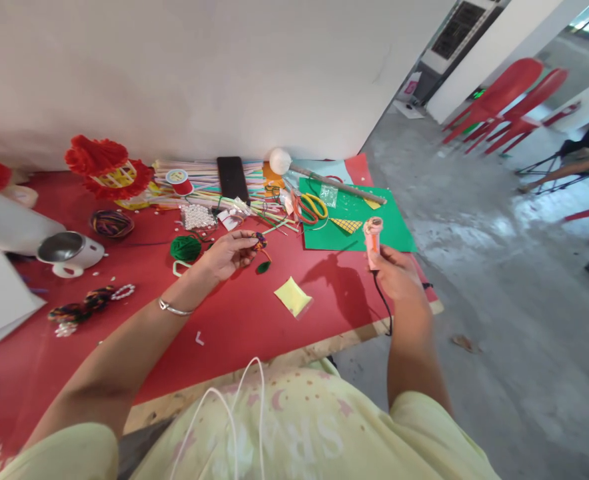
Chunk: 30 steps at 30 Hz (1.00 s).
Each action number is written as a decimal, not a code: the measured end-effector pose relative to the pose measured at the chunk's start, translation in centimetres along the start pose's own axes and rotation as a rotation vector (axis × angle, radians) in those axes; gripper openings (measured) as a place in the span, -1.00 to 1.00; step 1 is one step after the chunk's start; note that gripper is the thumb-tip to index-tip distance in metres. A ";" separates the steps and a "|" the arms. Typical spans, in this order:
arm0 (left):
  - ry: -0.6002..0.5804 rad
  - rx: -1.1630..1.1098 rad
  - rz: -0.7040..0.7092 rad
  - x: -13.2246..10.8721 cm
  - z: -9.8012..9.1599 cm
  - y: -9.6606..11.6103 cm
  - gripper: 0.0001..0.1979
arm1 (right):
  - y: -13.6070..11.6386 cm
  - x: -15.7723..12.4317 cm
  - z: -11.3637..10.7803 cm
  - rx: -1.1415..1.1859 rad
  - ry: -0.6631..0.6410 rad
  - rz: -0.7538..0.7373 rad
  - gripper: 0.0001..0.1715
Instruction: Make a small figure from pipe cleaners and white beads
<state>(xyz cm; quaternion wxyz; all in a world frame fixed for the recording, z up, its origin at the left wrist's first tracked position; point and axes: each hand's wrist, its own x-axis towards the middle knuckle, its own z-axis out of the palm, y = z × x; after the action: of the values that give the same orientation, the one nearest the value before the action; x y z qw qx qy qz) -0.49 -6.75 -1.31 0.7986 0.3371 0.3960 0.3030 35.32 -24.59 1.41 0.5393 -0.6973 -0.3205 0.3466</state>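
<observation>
One hand (232,257), the left, pinches multicoloured yarn (260,241); the right hand (398,272) grips a pink tool (373,241) whose dangling cord (382,298) could snag on the desk (254,323), jerking it.

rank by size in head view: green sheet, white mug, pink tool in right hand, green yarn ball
1. Green sheet
2. White mug
3. Pink tool and green yarn ball: too alike to rank, the right hand hiding some of the tool
</observation>
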 end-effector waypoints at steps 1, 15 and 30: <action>-0.003 -0.002 0.001 0.0 0.0 0.0 -0.77 | 0.1 -0.2 0.3 0.038 -0.019 0.036 -0.51; 0.040 -0.007 -0.012 -0.8 0.8 0.5 -0.83 | 2.8 0.6 -0.8 -0.004 0.040 0.072 -0.56; 0.014 -0.019 -0.010 -0.5 0.3 0.2 -0.80 | 5.7 2.2 -1.5 -0.030 0.131 0.116 -0.38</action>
<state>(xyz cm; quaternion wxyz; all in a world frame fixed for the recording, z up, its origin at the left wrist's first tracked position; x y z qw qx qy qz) -0.49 -7.07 -0.79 0.8005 0.3254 0.4003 0.3051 38.20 -24.80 -4.16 0.5277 -0.7439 -0.2486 0.3261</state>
